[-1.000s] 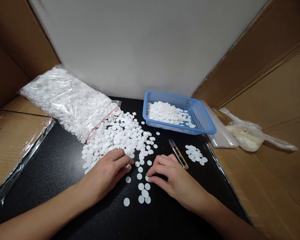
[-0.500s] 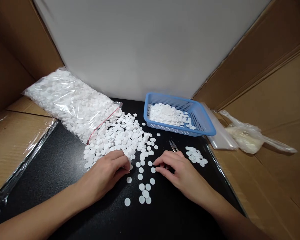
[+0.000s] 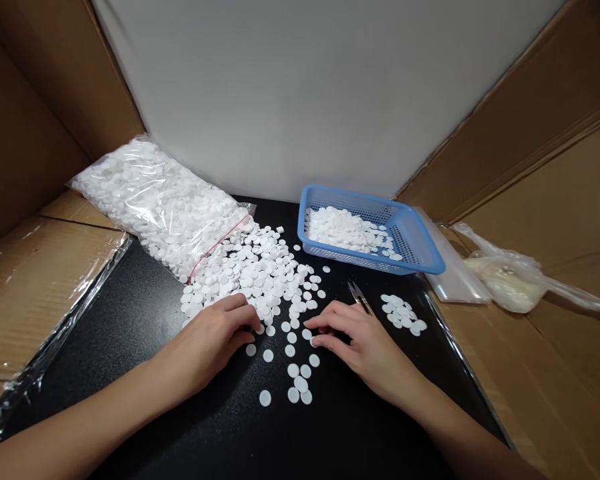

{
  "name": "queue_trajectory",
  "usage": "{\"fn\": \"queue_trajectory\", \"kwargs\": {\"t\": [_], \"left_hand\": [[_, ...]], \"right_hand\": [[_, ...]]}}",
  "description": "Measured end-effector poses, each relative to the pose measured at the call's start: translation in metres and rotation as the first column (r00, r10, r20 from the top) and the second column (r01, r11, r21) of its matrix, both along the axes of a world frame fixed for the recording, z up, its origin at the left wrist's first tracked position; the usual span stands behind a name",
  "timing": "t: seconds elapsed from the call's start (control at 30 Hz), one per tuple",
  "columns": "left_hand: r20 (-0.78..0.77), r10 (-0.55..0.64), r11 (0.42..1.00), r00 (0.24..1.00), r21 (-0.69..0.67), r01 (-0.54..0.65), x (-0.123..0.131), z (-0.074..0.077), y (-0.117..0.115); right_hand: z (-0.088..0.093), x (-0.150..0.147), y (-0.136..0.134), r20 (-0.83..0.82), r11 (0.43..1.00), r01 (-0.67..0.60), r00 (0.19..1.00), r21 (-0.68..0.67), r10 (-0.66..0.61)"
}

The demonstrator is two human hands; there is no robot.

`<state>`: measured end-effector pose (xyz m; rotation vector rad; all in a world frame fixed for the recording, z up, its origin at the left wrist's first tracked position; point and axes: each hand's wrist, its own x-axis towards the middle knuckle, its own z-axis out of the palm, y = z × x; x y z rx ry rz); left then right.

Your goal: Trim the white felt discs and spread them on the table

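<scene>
One black tabletop (image 3: 130,313) carries all items. Clear zip bag (image 3: 160,200) of white discs lies rear-L, its mouth at spilled pile (image 3: 260,273). Blue basket (image 3: 430,257), rear-R, holds more discs. L hand (image 3: 210,343): palm down, fingers bent at pile's near edge; pinch cannot be told. R hand (image 3: 365,347): palm down, fingers extended, tips touching loose discs (image 3: 300,373). Small heap (image 3: 403,313) and snips (image 3: 359,298) lie just beyond R hand.
</scene>
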<state>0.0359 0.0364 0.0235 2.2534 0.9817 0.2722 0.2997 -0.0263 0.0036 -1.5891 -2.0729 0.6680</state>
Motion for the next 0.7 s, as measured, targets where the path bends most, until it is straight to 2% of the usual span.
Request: {"fn": "queue_trajectory", "kwargs": {"t": [0.07, 0.23, 0.37, 0.47, 0.57, 0.63, 0.7], "left_hand": [[0.013, -0.001, 1.000, 1.000, 0.011, 0.001, 0.001, -0.001, 0.000], [0.028, -0.054, 0.998, 0.998, -0.017, 0.054, 0.004, -0.004, -0.002], [0.035, -0.062, 0.997, 0.997, -0.032, 0.063, 0.007, -0.002, -0.006], [0.111, -0.010, 0.999, 0.994, -0.049, 0.016, 0.015, 0.003, -0.013], [0.223, 0.033, 0.976, 0.974, -0.217, 0.016, 0.027, 0.007, -0.024], [0.290, 0.071, 0.930, 0.955, -0.364, 0.041, 0.035, 0.009, -0.031], [0.337, 0.133, 0.893, 0.932, -0.449, 0.035, 0.040, 0.008, -0.036]], "right_hand": [[0.005, 0.001, -0.002, 0.005, 1.000, -0.016, 1.000, 0.015, 0.016], [0.014, -0.003, -0.008, 0.032, 0.985, -0.165, 0.985, -0.055, 0.167], [0.016, -0.004, -0.009, 0.070, 0.979, -0.189, 0.978, -0.080, 0.195], [0.019, -0.004, -0.010, 0.013, 0.979, -0.190, 0.981, -0.076, 0.191], [0.020, -0.013, -0.014, -0.168, 0.990, -0.137, 0.977, -0.023, 0.131], [0.021, -0.024, -0.019, -0.308, 0.997, -0.076, 0.948, 0.020, 0.078], [0.023, -0.033, -0.023, -0.400, 0.999, -0.035, 0.916, 0.030, 0.044]]}}
